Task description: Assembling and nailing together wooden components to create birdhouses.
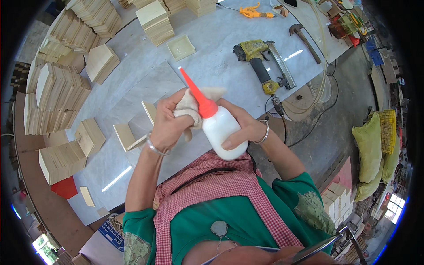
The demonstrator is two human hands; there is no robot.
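Note:
My right hand (245, 128) is wrapped round a white squeeze bottle (219, 132) with a long red nozzle, tilted with its tip up and to the left. In my left hand (170, 117) is a bunched whitish cloth (187, 107), pressed close against the bottle's red cap. A loose end of the cloth shows behind the nozzle, blurred. Just left of my left wrist, small joined wooden pieces (125, 136) stand on the table, partly hidden by my forearm.
Stacks of thin wooden panels (62, 92) line the table's left side and far edge. A small square tray (181, 47) lies near the middle. To the right are a yellow-black nail gun (260, 62) with its hose, a hammer (305, 43) and an orange air blow gun (255, 11).

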